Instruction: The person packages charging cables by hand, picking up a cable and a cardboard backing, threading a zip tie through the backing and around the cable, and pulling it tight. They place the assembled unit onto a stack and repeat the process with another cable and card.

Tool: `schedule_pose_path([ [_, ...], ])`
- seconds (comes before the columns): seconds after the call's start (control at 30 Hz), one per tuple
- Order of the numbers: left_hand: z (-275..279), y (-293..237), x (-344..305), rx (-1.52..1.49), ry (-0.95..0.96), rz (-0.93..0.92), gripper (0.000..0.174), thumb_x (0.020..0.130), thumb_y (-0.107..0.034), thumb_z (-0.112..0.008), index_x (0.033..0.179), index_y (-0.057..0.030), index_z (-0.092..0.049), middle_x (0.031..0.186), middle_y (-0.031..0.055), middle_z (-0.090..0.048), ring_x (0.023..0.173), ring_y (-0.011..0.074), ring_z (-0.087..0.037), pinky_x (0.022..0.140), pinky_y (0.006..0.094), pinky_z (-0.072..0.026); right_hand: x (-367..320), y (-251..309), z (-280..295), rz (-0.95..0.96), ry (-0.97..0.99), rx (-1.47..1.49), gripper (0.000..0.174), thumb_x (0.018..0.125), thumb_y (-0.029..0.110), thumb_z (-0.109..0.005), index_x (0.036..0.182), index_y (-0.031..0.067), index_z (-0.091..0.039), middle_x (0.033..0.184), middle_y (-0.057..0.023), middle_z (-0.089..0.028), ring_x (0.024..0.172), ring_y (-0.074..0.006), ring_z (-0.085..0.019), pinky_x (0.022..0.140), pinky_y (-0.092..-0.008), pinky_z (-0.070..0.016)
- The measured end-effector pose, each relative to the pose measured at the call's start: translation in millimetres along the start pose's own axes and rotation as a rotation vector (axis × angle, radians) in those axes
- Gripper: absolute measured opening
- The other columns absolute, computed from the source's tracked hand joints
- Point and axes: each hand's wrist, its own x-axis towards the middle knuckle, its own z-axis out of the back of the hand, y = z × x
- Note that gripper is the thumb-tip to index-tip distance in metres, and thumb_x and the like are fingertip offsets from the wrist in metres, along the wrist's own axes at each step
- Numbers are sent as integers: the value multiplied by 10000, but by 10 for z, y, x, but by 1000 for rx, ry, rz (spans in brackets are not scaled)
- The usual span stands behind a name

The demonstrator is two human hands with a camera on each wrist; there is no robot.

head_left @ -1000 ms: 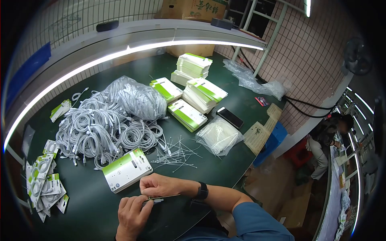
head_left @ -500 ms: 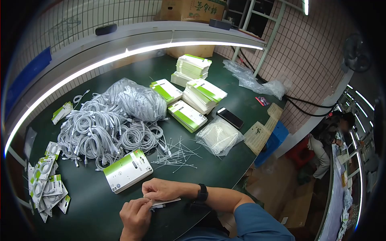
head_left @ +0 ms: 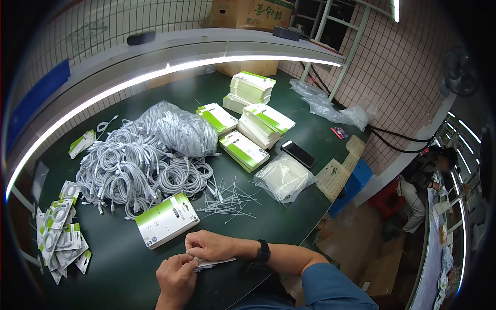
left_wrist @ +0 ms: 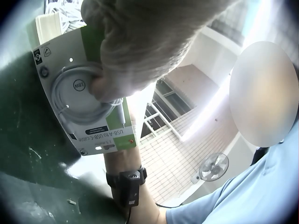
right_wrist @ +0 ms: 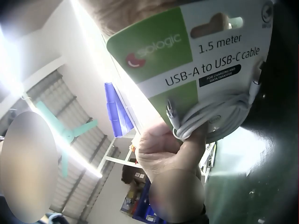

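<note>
In the head view my left hand (head_left: 176, 279) and right hand (head_left: 209, 245) meet low over the table, both gripping a white-and-green USB cable card (head_left: 221, 261). The left wrist view shows the card (left_wrist: 46, 70) face-on, a coiled white cable (left_wrist: 57, 91) on its front with the left thumb pressed on it. From the right wrist, the plug ends lie on the card (right_wrist: 140, 70) beside the cable coil (right_wrist: 226, 109). The right hand's fingers are curled at the back of the card, its fingertips hidden.
Ahead lie a stack of printed cards (head_left: 168, 219), loose white cable ties (head_left: 230, 202) and a heap of coiled cables (head_left: 116, 165). Finished-looking carded cables (head_left: 64, 235) pile up at left. More card stacks (head_left: 253, 85), a bag of ties (head_left: 285, 178) and a phone (head_left: 298, 153) stand farther back.
Both hands have shifted slightly right with the card, and its angle has changed. A plug that showed below the card's edge is now less visible. The things on the table have not been moved.
</note>
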Motion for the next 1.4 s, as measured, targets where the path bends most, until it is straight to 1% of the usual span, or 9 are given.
schedule_pose_path([
  [0.2,-31,35,2,16,10,-11,304,673,15,-786,928,-151,-779,895,13,-713,754,226,-682,645,386,-499,-39,136,-26,34,-93,-84,188,950,152,-677,951,-18,-597,792,-140,-656,732,-236,-625,687,-399,-506],
  [0.3,-39,44,8,37,18,-38,323,682,14,-774,953,-162,-789,897,11,-704,759,226,-677,646,385,-495,-31,81,-33,74,-109,-155,159,991,126,-653,968,-19,-592,808,-124,-649,700,-195,-611,653,-361,-513],
  [0.4,-27,23,23,46,44,-29,341,676,17,-764,961,-168,-791,896,10,-698,769,229,-675,652,387,-490,-12,21,-32,34,-149,-157,153,985,115,-653,963,-21,-585,805,-125,-643,698,-202,-609,650,-363,-511],
  [0.7,33,-4,108,-47,136,-6,364,659,31,-815,982,-131,-767,875,47,-703,780,288,-676,685,419,-519,55,-10,52,-63,-182,48,136,1017,110,-639,981,-10,-586,805,-60,-629,678,-116,-637,611,-301,-521],
  [0.83,120,-15,174,-47,229,22,324,663,-63,-896,949,-130,-760,907,39,-696,816,282,-675,700,409,-511,55,49,90,-120,-156,144,136,1032,115,-647,973,0,-606,823,-33,-655,702,-95,-679,623,-271,-537],
  [0.97,155,9,195,-24,213,-2,382,699,-78,-891,1057,-128,-767,952,31,-680,828,270,-653,717,404,-512,80,-69,128,-130,-130,381,156,1076,142,-634,974,24,-626,871,-10,-635,735,-79,-649,682,-239,-542],
  [1.03,149,48,169,-36,203,7,396,708,-73,-890,1083,-125,-774,954,29,-701,830,263,-659,713,395,-521,83,-18,164,-124,-134,342,142,1078,132,-627,1003,12,-622,876,-9,-636,749,-86,-652,693,-242,-544],
  [1.33,108,133,148,-156,188,119,315,692,-2,-904,961,-77,-759,954,64,-757,817,255,-724,718,367,-584,84,85,160,-131,-162,377,146,1043,111,-640,976,-18,-632,867,-39,-661,706,-79,-632,645,-240,-556],
  [1.4,110,148,149,-169,207,137,314,689,11,-904,954,-67,-756,951,68,-759,814,247,-730,718,356,-594,70,58,178,-138,-120,351,168,1085,165,-623,1015,14,-600,907,-19,-624,732,-61,-619,691,-243,-566],
])
